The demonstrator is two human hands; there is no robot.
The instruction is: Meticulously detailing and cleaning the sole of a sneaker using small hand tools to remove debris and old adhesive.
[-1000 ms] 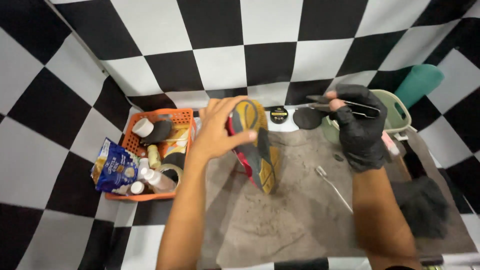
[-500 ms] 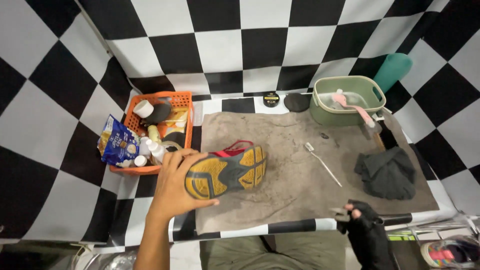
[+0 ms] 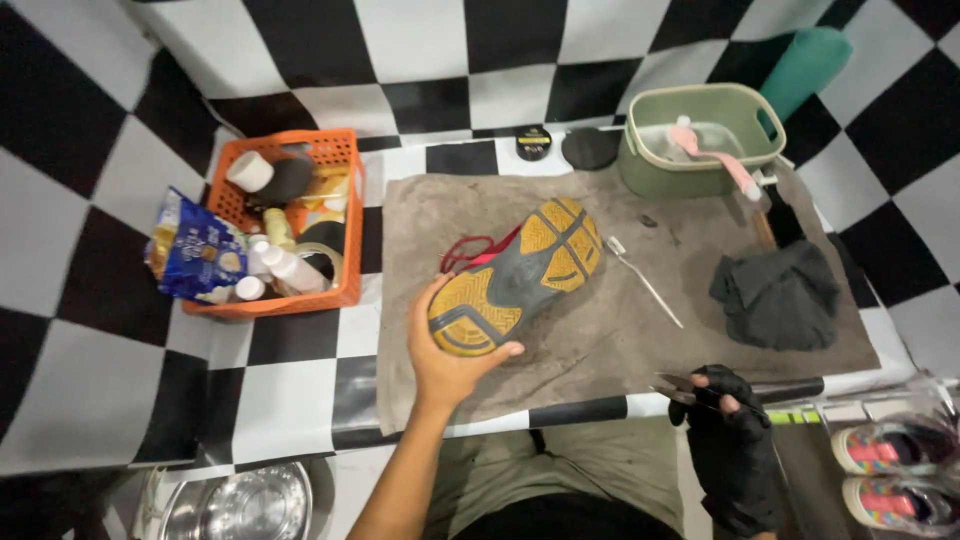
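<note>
My bare left hand (image 3: 447, 355) grips the heel of a shoe (image 3: 520, 275) that lies sole-up on a grey mat (image 3: 600, 330). The sole is yellow and grey, with red laces showing at its left side. My right hand (image 3: 732, 440), in a black glove, is below the table's front edge and holds a small metal tool (image 3: 678, 390) that looks like scissors or tweezers. A thin white brush (image 3: 642, 280) lies on the mat just right of the shoe.
An orange basket (image 3: 345, 215) of bottles and tins stands at the left. A green tub (image 3: 700, 135) with a pink brush is at the back right, a dark cloth (image 3: 780, 295) at the right. A metal bowl (image 3: 245, 500) and small shoes (image 3: 895, 470) sit on the floor.
The shoe has come down from upright onto the mat, sole-up. My gloved right hand with the metal tool has dropped from near the tub to below the table edge.
</note>
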